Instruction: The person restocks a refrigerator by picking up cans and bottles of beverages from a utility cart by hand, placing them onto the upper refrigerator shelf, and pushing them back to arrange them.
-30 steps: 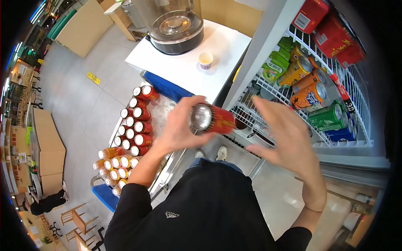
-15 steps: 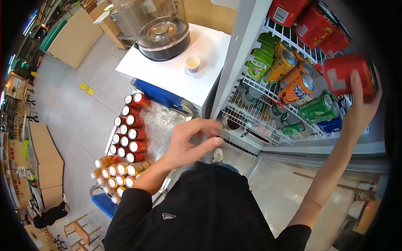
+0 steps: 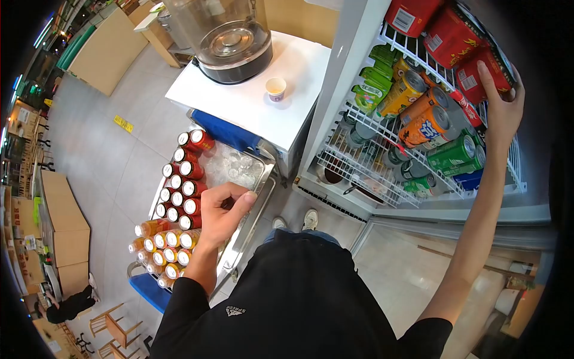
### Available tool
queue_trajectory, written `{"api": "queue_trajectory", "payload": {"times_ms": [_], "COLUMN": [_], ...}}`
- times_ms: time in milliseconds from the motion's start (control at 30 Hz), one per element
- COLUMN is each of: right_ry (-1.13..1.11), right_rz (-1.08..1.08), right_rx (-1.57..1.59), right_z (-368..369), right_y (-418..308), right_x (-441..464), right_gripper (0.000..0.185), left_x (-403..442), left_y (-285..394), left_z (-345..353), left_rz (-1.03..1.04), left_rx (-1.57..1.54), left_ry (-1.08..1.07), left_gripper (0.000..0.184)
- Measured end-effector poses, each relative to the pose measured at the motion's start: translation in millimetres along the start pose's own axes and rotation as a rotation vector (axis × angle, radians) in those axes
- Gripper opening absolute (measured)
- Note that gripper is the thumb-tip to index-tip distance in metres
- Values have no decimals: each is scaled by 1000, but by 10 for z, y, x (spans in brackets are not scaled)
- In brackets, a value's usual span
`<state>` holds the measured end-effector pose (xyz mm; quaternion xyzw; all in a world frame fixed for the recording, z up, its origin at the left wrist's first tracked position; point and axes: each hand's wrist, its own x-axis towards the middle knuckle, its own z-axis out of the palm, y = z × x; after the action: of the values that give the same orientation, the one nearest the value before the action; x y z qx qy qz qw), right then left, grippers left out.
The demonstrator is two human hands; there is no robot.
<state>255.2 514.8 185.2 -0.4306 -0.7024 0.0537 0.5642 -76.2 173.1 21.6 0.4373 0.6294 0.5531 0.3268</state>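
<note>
My right hand is wrapped round a red drink can on the upper wire shelf of the fridge. Two other red cans, one of them a red can with a barcode, lie on their sides against it. Over the ice tray hovers my left hand, its fingers curled and its thumb bent against them, with nothing visible inside. Rows of upright red cans stand in the ice beside it. Bottles with white caps fill the tray's near end.
Lower fridge racks hold green cans, orange cans and green packs. A paper cup and a clear dispenser stand on a white counter. A person in black is far off at lower left.
My right hand has moved the red can up and left onto the shelf, against the other cans. My left hand has drawn back left over the tray, and its fingers have curled in.
</note>
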Motion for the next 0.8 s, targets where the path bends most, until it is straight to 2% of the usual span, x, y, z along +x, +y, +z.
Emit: {"api": "queue_trajectory", "payload": {"times_ms": [167, 367, 467, 500, 533, 567, 600, 633, 700, 767, 800], "right_ry": [-7, -49, 31, 160, 184, 189, 149, 22, -384, -843, -1005], "right_rz": [-12, 6, -111, -164, -237, -299, -351, -400, -514, -653, -726], "right_rx": [-135, -101, -211, -393, -310, -222, -119, -26, 138, 243, 290], "right_z": [27, 32, -53, -126, -266, -348, -390, -408, -390, -273, -186], "right_y": [72, 119, 412, 275, 74, -149, -370, -599, -1037, -1391, -1507], "right_x": [46, 15, 111, 86, 72, -4, -156, -355, -758, -1053, -1164], "right_gripper": [78, 81, 88, 90, 84, 84, 83, 83, 82, 82, 81], "left_x": [-10, -38, -81, -111, -147, -169, -232, -276, -224, -140, -121], "left_y": [-13, 35, 343, 552, 742, 822, 967, 1172, 1828, 2350, 2545], "left_z": [23, 34, -128, -194, -224, -338, -547, -747, -769, -631, -575], "left_rz": [0, -11, 175, 286, 427, 622, 785, 955, 1132, 1164, 1205], "left_rx": [31, -19, 80, 4, 17, 15, -106, -230, -28, 166, 276], "left_ry": [-10, 42, 119, 180, 319, 455, 581, 706, 538, 472, 395], "left_gripper": [15, 20, 4, 9, 10, 21, 48, 74, 81, 87, 86]}}
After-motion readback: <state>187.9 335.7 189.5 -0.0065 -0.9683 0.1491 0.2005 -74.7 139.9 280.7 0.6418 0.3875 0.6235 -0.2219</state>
